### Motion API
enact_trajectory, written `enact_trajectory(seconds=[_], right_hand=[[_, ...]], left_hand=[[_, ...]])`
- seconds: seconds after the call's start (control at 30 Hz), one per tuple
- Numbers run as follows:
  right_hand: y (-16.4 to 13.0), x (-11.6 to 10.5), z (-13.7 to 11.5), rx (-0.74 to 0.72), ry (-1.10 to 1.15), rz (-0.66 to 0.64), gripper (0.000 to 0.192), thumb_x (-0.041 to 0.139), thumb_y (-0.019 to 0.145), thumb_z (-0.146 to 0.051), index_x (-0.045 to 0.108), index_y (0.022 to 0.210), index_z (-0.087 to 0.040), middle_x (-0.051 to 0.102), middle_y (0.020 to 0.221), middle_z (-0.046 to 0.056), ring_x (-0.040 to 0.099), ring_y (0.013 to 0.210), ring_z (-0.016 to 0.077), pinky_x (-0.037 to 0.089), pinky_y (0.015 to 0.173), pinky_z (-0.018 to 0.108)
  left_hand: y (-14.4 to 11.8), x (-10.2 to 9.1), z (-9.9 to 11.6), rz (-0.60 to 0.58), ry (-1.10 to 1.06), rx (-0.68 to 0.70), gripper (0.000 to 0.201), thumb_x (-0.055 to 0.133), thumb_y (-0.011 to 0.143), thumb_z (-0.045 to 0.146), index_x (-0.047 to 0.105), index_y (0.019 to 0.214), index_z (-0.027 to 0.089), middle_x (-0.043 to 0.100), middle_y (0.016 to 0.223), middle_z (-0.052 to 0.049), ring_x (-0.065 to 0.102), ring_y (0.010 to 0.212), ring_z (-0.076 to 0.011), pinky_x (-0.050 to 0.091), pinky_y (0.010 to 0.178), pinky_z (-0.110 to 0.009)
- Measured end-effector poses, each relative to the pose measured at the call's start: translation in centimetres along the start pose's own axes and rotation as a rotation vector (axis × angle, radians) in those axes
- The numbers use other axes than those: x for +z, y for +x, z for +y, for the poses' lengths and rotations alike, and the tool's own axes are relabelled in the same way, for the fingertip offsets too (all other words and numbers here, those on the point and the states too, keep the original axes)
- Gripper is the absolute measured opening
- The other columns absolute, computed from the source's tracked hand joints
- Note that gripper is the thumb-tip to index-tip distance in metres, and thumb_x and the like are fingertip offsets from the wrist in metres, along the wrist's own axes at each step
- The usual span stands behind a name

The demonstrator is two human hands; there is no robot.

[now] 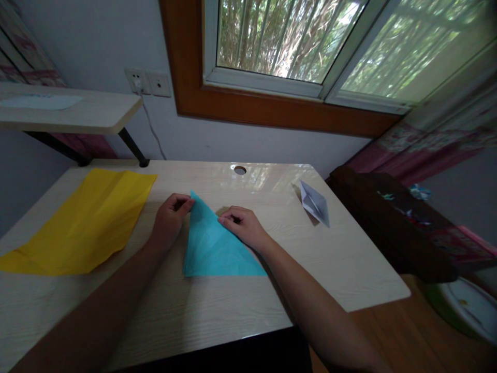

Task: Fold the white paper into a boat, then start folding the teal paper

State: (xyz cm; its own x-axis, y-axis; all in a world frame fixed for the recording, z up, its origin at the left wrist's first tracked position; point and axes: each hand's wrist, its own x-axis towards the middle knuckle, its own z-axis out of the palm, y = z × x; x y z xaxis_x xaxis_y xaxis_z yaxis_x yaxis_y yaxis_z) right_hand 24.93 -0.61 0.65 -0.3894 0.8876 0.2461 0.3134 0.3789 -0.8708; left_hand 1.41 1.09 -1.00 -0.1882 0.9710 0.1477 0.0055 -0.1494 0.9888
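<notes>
While both forearms reach out over the desk [233, 305], the blue paper [212, 243] lies flat near its middle, folded into a triangle with its apex pointing toward the window [310, 46]. The left hand [171, 217] sits at that apex, fingers curled, pinching the tip between thumb and fingertips. The right hand [243, 225] rests on the sloping right edge of the triangle, fingers bent and pressing the fold down against the wood. To the left, well apart from the hands, a yellow sheet [85, 223] lies spread out, creased lengthwise. Toward the desk's far right corner sits a small white folded shape [315, 203]. A round cable hole [239, 170] shows at the back edge, and a shelf [77, 111] stands raised on the left.
</notes>
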Motion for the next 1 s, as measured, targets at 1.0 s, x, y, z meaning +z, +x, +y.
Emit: enact_trajectory(seconds=[1.0], right_hand=[[-0.13,0.34,-0.12,0.03,0.053,-0.069,0.026,0.065,0.093,-0.042,0.072,0.087,-0.018,0.068,0.079,0.002,0.058,0.07,0.0134,0.044,0.064,0.025]], left_hand=[[0.03,0.26,-0.57,-0.088,-0.1,-0.03,0.035,0.086,0.067,0.035,0.06,0.085,0.02,0.065,0.079,0.002,0.063,0.074,-0.0138,0.052,0.07,-0.026]])
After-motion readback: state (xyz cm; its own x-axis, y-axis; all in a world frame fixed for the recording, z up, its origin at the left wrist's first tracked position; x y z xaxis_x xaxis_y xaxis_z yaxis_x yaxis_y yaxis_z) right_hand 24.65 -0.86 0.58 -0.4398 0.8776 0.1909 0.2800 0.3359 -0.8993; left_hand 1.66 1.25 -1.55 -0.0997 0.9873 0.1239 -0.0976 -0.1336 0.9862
